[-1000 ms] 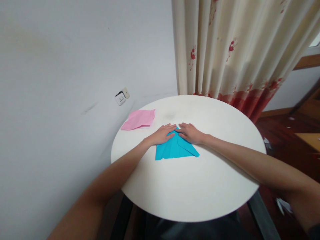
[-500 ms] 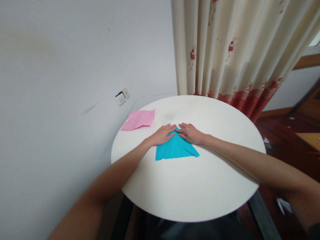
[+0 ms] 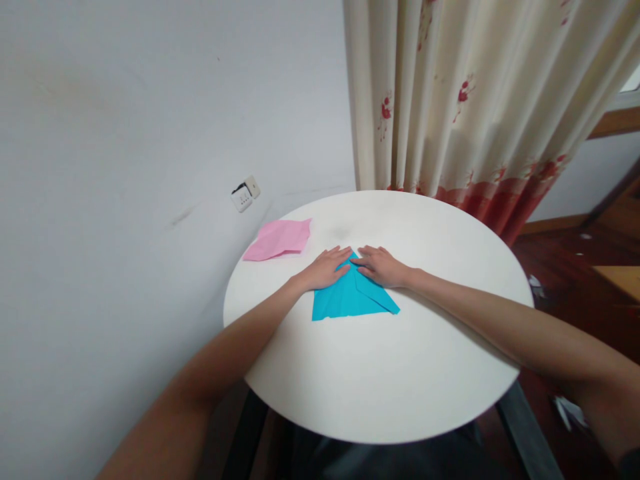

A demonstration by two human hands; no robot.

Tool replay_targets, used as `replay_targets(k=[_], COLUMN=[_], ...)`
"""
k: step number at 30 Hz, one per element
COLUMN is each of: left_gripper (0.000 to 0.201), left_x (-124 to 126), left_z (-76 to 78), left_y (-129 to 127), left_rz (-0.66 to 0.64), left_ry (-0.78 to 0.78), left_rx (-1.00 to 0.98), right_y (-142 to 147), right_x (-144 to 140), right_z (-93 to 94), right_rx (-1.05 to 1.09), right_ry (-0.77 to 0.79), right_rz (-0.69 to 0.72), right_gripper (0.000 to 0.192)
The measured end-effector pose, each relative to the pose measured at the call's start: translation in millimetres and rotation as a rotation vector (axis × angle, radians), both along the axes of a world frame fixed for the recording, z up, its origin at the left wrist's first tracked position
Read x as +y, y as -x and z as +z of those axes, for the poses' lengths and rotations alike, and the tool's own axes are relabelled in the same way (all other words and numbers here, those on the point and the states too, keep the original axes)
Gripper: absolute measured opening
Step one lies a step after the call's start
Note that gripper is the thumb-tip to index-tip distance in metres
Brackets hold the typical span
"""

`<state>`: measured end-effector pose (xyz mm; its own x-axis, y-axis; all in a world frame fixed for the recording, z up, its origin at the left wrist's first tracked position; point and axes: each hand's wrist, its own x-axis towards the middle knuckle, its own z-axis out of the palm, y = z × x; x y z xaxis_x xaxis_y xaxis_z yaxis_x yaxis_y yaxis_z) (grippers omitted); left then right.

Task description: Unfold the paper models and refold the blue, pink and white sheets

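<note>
Head view, one item in hand: a folded turquoise paper sheet (image 3: 353, 299), roughly triangular with its point away from the person, lying flat on a round white table (image 3: 380, 373) a little left of the table's middle. The left hand (image 3: 327, 268) lies palm down with fingers stretched out flat, pressing the upper left slope of the paper beside its tip. The right hand (image 3: 381, 266) lies the same way, fingers extended and flat, on the upper right slope. The fingertips of the two hands nearly meet at the paper's point; neither hand grips anything, both only bear down on the sheet. The wider lower part of the paper shows uncovered between the two forearms. Also on the table: a creased pink paper sheet (image 3: 280, 239), well apart from the hands, at the far left edge. Behind: a plain white wall with a small socket (image 3: 245, 194), and a cream curtain with red flower print (image 3: 465, 100).
</note>
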<state>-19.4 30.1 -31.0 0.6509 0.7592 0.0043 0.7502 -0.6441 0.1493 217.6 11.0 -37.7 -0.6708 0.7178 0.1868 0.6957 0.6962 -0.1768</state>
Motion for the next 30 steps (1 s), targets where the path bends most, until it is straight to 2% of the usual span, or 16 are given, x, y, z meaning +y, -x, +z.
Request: replay_targets(k=[10, 30], left_gripper=[0.072, 0.071], left_x=[-9.6, -9.9], left_z=[7.0, 7.1], left_y=[0.0, -1.0], left_rz=[0.007, 0.020], left_ry=[0.064, 0.079], left_rx=[0.057, 0.041], right_y=[0.1, 0.3], right_x=[1.8, 0.0], right_z=[-2.5, 0.8], right_rx=[0.008, -0.004], right_ry=[-0.007, 0.001], right_rz=[0.009, -0.001], right_gripper=[0.046, 0.046])
